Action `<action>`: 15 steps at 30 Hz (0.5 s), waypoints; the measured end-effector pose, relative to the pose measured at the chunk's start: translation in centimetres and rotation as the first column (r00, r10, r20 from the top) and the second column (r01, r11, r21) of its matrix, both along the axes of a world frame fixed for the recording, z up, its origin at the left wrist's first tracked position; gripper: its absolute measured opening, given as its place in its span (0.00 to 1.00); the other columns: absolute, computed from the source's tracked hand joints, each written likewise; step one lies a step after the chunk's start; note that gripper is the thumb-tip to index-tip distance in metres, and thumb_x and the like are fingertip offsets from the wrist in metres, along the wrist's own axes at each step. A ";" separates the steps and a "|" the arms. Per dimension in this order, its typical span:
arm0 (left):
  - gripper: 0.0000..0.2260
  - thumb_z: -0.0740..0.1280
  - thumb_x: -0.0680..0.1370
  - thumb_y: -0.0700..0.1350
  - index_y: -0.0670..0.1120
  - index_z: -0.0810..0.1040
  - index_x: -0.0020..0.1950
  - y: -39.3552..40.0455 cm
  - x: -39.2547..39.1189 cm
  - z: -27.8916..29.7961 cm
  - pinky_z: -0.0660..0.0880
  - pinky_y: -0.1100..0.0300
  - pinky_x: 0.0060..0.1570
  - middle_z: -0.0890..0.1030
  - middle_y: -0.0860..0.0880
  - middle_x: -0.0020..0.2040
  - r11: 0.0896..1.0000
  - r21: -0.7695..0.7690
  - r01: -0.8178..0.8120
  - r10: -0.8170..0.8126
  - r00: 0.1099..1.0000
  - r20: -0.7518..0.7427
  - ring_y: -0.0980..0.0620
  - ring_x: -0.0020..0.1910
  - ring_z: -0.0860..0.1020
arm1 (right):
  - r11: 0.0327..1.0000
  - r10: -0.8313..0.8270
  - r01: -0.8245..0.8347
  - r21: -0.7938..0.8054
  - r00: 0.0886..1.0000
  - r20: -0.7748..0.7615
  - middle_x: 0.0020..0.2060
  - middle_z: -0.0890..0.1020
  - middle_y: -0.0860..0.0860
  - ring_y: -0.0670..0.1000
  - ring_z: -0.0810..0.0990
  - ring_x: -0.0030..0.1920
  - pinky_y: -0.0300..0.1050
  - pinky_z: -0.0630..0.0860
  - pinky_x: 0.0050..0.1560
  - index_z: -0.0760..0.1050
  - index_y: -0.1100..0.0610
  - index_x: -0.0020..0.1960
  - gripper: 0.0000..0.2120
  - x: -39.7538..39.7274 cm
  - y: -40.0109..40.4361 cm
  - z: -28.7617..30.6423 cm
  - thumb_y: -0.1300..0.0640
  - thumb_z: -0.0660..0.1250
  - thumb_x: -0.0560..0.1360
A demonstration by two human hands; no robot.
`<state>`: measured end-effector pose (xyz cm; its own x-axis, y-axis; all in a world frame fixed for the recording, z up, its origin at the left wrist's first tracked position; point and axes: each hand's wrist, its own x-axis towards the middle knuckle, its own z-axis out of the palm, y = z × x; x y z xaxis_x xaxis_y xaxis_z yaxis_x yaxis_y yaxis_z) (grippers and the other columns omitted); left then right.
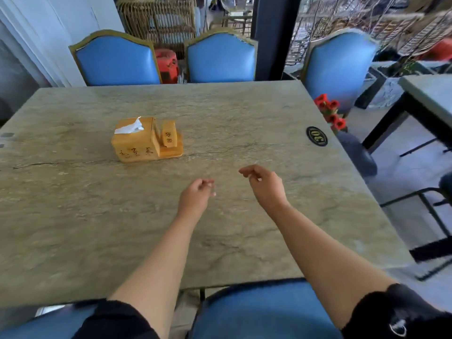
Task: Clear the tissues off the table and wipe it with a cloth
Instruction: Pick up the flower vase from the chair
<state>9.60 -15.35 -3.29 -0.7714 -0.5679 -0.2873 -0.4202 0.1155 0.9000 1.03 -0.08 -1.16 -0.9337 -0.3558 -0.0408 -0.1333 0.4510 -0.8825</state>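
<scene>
Left hand (195, 194): fingers loosely curled, grasping nothing, held above the table (73, 216). Right hand (265, 185): fingers loosely curled, grasping nothing, just beside the left hand and above the same surface. Both hands are well apart from the wooden tissue box (137, 140), which stands on the table beyond them and to their left. One white tissue (129, 127) protrudes from the top of the box. A small wooden holder (168, 137) touches the right side of the box. An oval number plate (316, 136) lies near the table's right edge, far right of the box. Blue chairs (117, 61) stand behind the table, beyond the box.
</scene>
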 end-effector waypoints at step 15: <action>0.13 0.57 0.81 0.39 0.53 0.79 0.47 26.8 -10.5 5.3 0.69 0.62 0.38 0.83 0.51 0.48 0.981 0.173 0.091 -0.055 0.977 -0.204 0.56 0.39 0.79 | 0.972 -0.236 0.236 -0.004 0.972 0.014 0.46 0.82 0.43 0.43 0.76 0.36 0.37 0.68 0.33 0.81 0.48 0.51 0.14 -5.4 29.3 1.4 0.60 0.58 0.79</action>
